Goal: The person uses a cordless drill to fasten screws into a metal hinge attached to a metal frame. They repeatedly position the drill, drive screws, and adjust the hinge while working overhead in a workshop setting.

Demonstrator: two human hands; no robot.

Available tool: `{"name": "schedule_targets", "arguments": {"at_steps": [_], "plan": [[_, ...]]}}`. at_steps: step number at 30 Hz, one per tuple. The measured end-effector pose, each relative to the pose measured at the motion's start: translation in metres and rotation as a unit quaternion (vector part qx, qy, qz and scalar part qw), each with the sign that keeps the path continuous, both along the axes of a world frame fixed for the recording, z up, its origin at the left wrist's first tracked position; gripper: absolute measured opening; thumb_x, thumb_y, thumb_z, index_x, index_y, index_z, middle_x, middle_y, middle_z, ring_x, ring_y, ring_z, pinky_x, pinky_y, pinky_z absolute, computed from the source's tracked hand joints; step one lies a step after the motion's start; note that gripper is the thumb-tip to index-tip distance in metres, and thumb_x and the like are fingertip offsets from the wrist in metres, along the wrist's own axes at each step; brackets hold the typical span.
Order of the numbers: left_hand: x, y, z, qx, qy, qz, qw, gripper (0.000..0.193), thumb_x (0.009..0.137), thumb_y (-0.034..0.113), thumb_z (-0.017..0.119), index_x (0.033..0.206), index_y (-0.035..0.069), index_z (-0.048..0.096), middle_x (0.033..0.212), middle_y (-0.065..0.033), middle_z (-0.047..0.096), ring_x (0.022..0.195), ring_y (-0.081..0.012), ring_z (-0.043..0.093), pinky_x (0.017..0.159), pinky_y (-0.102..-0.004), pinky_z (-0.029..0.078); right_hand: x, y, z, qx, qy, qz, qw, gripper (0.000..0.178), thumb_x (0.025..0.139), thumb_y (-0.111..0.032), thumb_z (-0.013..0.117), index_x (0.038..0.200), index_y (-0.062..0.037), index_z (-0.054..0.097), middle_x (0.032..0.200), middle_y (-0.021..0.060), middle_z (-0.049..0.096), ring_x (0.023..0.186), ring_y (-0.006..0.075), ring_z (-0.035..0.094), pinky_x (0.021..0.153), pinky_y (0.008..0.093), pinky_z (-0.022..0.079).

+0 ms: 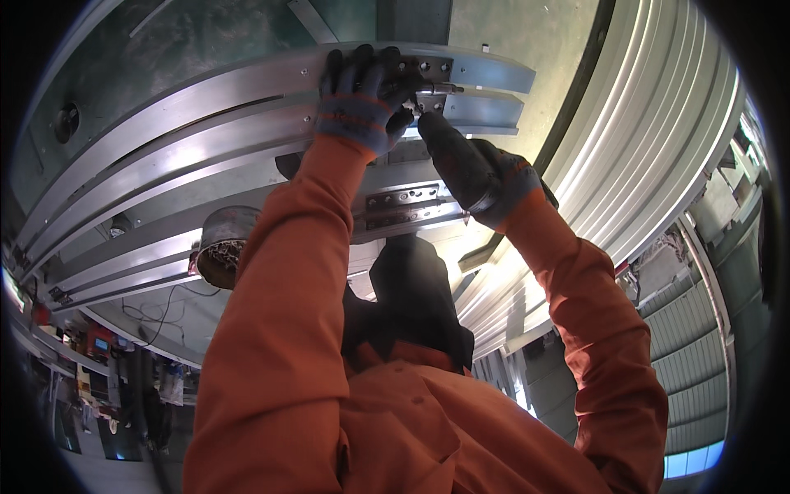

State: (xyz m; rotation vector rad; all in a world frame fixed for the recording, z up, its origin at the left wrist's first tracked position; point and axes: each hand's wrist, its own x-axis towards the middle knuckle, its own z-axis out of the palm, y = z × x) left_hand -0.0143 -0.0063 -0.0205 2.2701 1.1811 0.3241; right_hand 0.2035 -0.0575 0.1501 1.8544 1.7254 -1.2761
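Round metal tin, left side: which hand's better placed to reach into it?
Left, I'd judge. The left hand is nearer the round metal tin, which lies beside its orange sleeve; the right hand is farther off, wrapped around a dark drill-like tool.

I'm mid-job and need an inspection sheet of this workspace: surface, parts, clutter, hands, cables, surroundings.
Surface: greenish surface beyond the rails; bench or floor, cannot tell.
Job's things: long metal rails; far holed plate by the left hand; near holed plate; dark handheld tool; slim metal piece, use unclear.
Clutter: round metal container beside the left forearm, holding small pieces, perhaps screws.
Hands: left gloved hand at the far rails; right gloved hand gripping the tool.
Cables: thin dark cable looping loosely at lower left.
Surroundings: ribbed pale panels at right.
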Motion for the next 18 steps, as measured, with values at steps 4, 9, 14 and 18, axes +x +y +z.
{"name": "schedule_targets", "arguments": {"at_steps": [4,9,14,18], "plan": [[-0.002,0.001,0.0,-0.005,-0.002,0.003,1.0,0.044,0.082,0.051,0.085,0.124,0.04,0.078,0.165,-0.0013,0.048,0.153,-0.0389,0.04,0.127,-0.0689,0.024,0.015,-0.004,-0.013,-0.032,0.01,-0.045,0.998,0.052,0.091,-0.036,0.071,0.139,-0.0142,0.064,0.107,0.0178,0.079,0.102,0.0378,0.077,0.09,0.0454,0.061],[0.003,0.003,-0.003,0.022,0.002,-0.005,1.0,0.043,0.08,0.05,0.086,0.121,0.043,0.078,0.164,-0.0025,0.049,0.153,-0.0386,0.04,0.126,-0.068,0.025,0.021,-0.013,-0.026,-0.051,0.041,-0.104,0.992,0.053,0.09,-0.038,0.072,0.136,-0.0125,0.066,0.104,0.0155,0.08,0.1,0.0357,0.078,0.089,0.0444,0.061],[-0.003,0.001,-0.002,0.019,0.021,-0.002,1.0,0.052,0.078,0.05,0.087,0.128,0.045,0.075,0.163,-0.0027,0.05,0.152,-0.0387,0.042,0.126,-0.0671,0.027,0.007,-0.004,-0.013,-0.04,-0.033,-0.022,0.998,0.052,0.089,-0.039,0.073,0.133,-0.013,0.067,0.101,0.014,0.08,0.1,0.0345,0.078,0.09,0.0444,0.061],[0.0,0.001,-0.002,0.021,0.039,-0.013,0.999,0.057,0.086,0.054,0.081,0.142,0.051,0.067,0.165,-0.0001,0.047,0.15,-0.039,0.042,0.128,-0.0669,0.024,0.017,-0.01,-0.02,-0.093,-0.008,-0.05,0.994,0.052,0.087,-0.038,0.075,0.133,-0.0137,0.067,0.099,0.0142,0.08,0.091,0.0328,0.078,0.082,0.0428,0.063]]}}
